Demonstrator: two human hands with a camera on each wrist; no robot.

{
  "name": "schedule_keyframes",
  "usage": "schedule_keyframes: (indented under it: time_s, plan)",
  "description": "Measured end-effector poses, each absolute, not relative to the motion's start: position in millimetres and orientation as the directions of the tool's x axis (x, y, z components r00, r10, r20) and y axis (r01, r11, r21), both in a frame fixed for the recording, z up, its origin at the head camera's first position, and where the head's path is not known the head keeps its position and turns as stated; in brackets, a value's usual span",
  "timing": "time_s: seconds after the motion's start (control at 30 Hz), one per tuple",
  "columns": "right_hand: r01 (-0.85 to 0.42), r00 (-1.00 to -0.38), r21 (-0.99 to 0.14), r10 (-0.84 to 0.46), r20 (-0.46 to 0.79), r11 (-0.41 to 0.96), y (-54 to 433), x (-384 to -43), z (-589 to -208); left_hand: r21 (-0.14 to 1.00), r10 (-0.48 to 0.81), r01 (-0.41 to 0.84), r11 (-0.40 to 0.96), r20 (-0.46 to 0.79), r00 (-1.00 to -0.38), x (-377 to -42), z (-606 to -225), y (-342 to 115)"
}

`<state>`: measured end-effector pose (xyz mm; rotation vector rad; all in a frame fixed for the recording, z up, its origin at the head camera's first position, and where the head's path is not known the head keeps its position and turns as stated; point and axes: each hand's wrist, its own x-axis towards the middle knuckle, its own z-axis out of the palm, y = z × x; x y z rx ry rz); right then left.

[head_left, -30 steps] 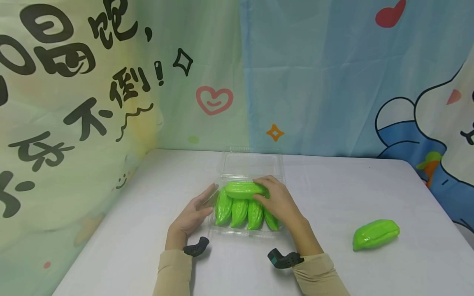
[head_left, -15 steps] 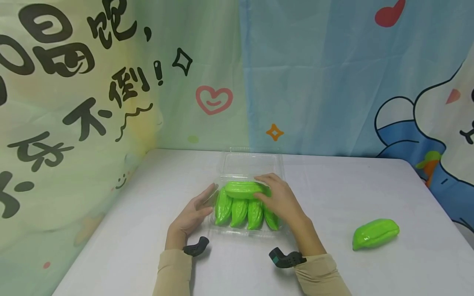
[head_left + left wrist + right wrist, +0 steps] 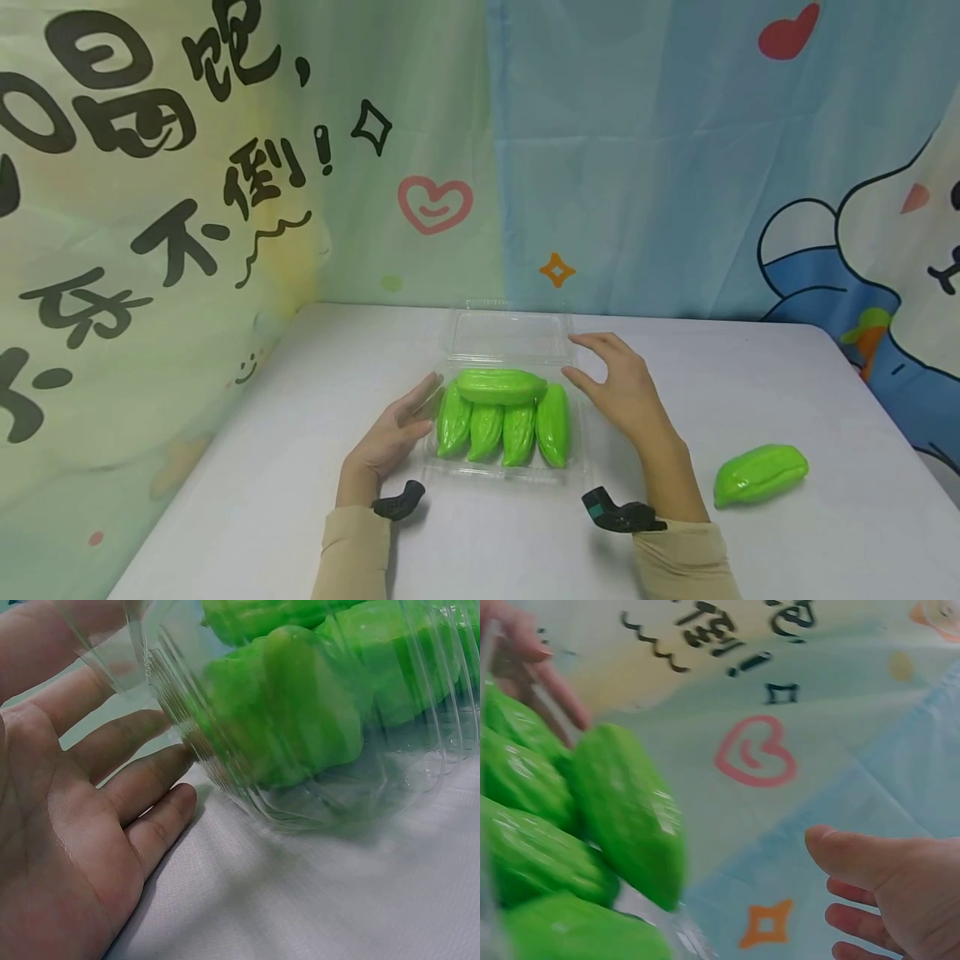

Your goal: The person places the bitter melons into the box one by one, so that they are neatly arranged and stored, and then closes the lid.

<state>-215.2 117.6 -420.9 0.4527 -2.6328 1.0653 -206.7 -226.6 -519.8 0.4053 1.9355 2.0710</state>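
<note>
Crowding could make the crosswise green piece (image 3: pixel 501 387) slip at the far side of the clear container (image 3: pixel 504 472), should the left hand (image 3: pixel 392 432) (outstretched at its left side) or the right hand (image 3: pixel 624 392), empty and relaxed just right, nudge that container.

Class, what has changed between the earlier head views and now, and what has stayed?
The right hand has let go of the crosswise green fruit and moved right, away from it. That fruit stays in the open box with the row of four; the left hand stays at the box's left side, and the lone fruit lies where it was.
</note>
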Motion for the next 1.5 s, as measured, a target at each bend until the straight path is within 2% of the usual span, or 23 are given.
schedule_keyframes:
  time_s: [0.2,0.43,0.63,0.83,1.07,1.33,1.5]
  plan:
    - [-0.376,-0.897,-0.621,-0.102,0.43,0.688,147,-212,-413,0.998,0.38,-0.015,-0.058,0.008,-0.925,-207,-520,-227]
    - [-0.281,-0.922,-0.634,-0.02,0.386,0.721,183,-206,-410,0.998,0.382,-0.012,-0.057,0.011,-0.924,-206,-520,-226]
    - [-0.184,-0.946,-0.668,0.054,0.319,0.721,215,-196,-408,0.998,0.393,-0.006,-0.062,0.018,-0.919,-207,-521,-226]
    - [-0.042,-0.97,-0.705,0.139,0.197,0.708,247,-187,-413,0.998,0.394,-0.007,-0.063,0.019,-0.919,-208,-524,-226]
    - [0.078,-0.974,-0.727,0.208,0.09,0.682,272,-178,-421,0.997,0.392,-0.006,-0.078,0.025,-0.92,-207,-523,-227]
    - [0.121,-0.988,-0.66,0.151,-0.011,0.741,304,-169,-430,0.996,0.396,-0.008,-0.086,0.027,-0.918,-207,-524,-227]
    - [0.175,-0.982,-0.622,0.182,-0.052,0.764,318,-164,-439,0.997,0.396,-0.003,-0.074,0.027,-0.918,-207,-524,-227]
